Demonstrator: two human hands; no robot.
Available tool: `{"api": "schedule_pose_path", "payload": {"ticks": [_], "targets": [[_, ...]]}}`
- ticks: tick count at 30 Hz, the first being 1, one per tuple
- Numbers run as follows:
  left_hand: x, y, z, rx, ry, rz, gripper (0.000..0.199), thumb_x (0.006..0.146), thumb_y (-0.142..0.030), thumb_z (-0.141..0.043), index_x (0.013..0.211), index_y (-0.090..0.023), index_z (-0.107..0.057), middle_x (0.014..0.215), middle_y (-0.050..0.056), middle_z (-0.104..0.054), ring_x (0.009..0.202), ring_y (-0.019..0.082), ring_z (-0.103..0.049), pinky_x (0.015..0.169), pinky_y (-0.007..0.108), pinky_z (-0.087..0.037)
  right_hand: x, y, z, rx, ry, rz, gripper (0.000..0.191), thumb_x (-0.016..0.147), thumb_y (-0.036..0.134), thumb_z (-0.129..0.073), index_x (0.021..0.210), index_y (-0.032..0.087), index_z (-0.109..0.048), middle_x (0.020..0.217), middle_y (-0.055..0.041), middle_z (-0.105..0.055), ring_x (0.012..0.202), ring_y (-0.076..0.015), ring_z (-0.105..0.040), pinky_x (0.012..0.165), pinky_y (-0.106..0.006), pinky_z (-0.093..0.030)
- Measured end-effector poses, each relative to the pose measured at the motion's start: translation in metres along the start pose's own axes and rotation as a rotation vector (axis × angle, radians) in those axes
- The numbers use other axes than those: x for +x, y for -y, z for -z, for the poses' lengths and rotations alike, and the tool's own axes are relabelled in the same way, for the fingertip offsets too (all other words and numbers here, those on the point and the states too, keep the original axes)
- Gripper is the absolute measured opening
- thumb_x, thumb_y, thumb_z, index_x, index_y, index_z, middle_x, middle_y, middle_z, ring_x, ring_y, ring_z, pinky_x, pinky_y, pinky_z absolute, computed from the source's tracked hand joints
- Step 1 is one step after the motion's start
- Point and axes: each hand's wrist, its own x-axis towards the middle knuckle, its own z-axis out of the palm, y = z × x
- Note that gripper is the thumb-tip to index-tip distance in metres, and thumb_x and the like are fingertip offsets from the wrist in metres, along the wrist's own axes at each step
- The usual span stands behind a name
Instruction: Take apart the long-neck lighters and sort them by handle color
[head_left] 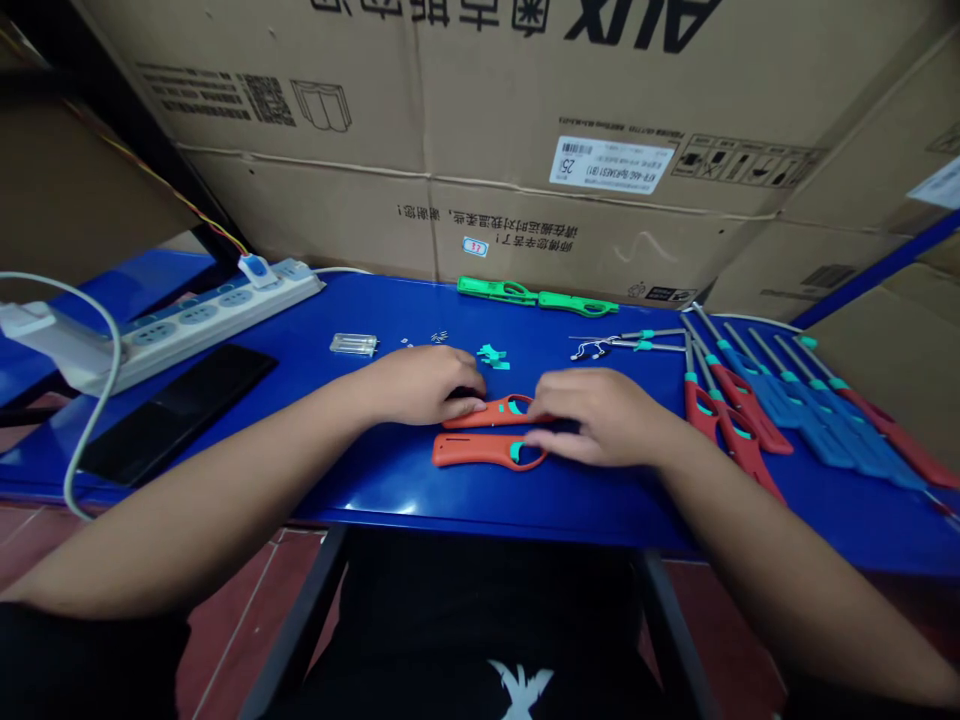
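Two orange lighter handles lie side by side on the blue table: an upper orange lighter handle (491,413) and a lower orange lighter handle (472,450), each with a teal trigger. My left hand (431,386) is closed on the left end of the upper one, thumb along its edge. At its right end, the curled fingers of my right hand (600,412) grip the upper handle, while the thumb reaches over the trigger end of the lower one. Just beyond my left hand are small teal plastic pieces (493,356) and several small metal pins (439,338).
Green lighter shells (499,290) lie by the cardboard wall (360,200). Metal lighter tubes (637,340) with wires sit at the right, beside several red and blue lighters (825,405). At left are a clear case (354,345), a black phone (184,410) and a power strip (217,310).
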Motion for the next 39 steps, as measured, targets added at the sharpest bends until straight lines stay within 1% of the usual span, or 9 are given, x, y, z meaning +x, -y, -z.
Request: {"api": "schedule_pose_path", "payload": {"ticks": [4,7,9,14,18,23,27,34,39], "targets": [[-0.003,-0.009,0.006,-0.015,-0.033,-0.034,0.028,0.096,-0.04,-0.058,0.095,-0.018,-0.074,0.091,0.007,-0.072,0.083,0.018,-0.066,0.072,0.028,-0.046,0.001,0.006,0.001,0.01,0.18,0.052,0.043,0.092,0.056,-0.062,0.107,0.017,-0.073,0.094,-0.008,-0.073,0.081,-0.0207,-0.064,0.069,-0.03,-0.039],[-0.007,-0.023,0.011,-0.069,0.034,-0.135,0.033,0.087,-0.05,-0.071,0.092,-0.018,-0.074,0.083,0.004,-0.071,0.073,0.016,-0.063,0.062,0.026,-0.042,0.004,0.008,-0.001,0.033,0.202,0.055,0.036,0.098,0.045,-0.053,0.102,0.016,-0.074,0.091,-0.0079,-0.073,0.078,-0.0197,-0.063,0.069,-0.031,-0.038],[-0.008,-0.03,0.01,-0.069,0.079,-0.145,0.028,0.084,-0.046,-0.075,0.092,-0.02,-0.074,0.079,0.003,-0.071,0.067,0.015,-0.062,0.056,0.026,-0.038,0.004,0.009,0.0,0.06,0.219,0.055,0.037,0.102,0.038,-0.045,0.097,0.016,-0.075,0.09,-0.008,-0.074,0.079,-0.0193,-0.064,0.07,-0.031,-0.039],[-0.007,-0.031,0.005,-0.064,0.084,-0.115,0.015,0.092,-0.032,-0.068,0.098,-0.021,-0.075,0.083,0.003,-0.074,0.07,0.016,-0.066,0.058,0.026,-0.039,0.0,0.006,0.001,0.011,0.156,-0.013,0.037,0.101,0.036,-0.046,0.114,0.016,-0.074,0.099,-0.0109,-0.075,0.089,-0.023,-0.067,0.078,-0.034,-0.046],[-0.008,-0.031,0.007,-0.013,0.107,-0.096,0.024,0.087,-0.042,-0.071,0.093,-0.019,-0.074,0.083,0.005,-0.073,0.071,0.018,-0.065,0.057,0.028,-0.039,-0.002,0.009,-0.003,0.039,0.091,0.027,0.049,0.09,0.039,-0.06,0.132,0.014,-0.065,0.121,-0.0146,-0.071,0.104,-0.0266,-0.066,0.087,-0.037,-0.05],[-0.006,-0.039,0.003,0.031,0.141,0.004,0.025,0.074,-0.042,-0.079,0.073,-0.019,-0.069,0.067,0.002,-0.065,0.054,0.014,-0.054,0.049,0.028,-0.027,0.009,0.028,-0.001,-0.013,0.23,-0.049,0.028,0.086,0.027,-0.057,0.106,0.016,-0.074,0.109,-0.0123,-0.073,0.094,-0.0256,-0.068,0.077,-0.034,-0.049],[-0.006,-0.038,-0.001,0.033,0.11,-0.013,0.019,0.073,-0.036,-0.076,0.072,-0.019,-0.069,0.067,0.002,-0.066,0.054,0.014,-0.054,0.049,0.027,-0.027,0.025,0.046,0.01,-0.096,0.359,-0.15,0.02,0.083,0.024,-0.057,0.091,0.015,-0.073,0.093,-0.0128,-0.074,0.078,-0.0248,-0.067,0.061,-0.032,-0.043],[-0.006,-0.036,-0.001,0.061,0.075,0.002,0.011,0.073,-0.03,-0.07,0.072,-0.019,-0.069,0.073,0.003,-0.069,0.059,0.015,-0.056,0.052,0.028,-0.029,0.046,0.061,0.017,-0.195,0.499,-0.204,0.019,0.078,0.022,-0.059,0.088,0.015,-0.074,0.076,-0.0136,-0.072,0.07,-0.0275,-0.067,0.06,-0.035,-0.045],[-0.004,-0.04,0.0,0.092,0.078,0.044,0.009,0.067,-0.028,-0.071,0.068,-0.019,-0.069,0.07,0.004,-0.067,0.057,0.016,-0.054,0.051,0.03,-0.029,0.046,0.065,0.01,-0.25,0.457,-0.211,0.025,0.078,0.018,-0.058,0.099,0.013,-0.071,0.094,-0.0164,-0.074,0.078,-0.0284,-0.07,0.06,-0.035,-0.049]]}}
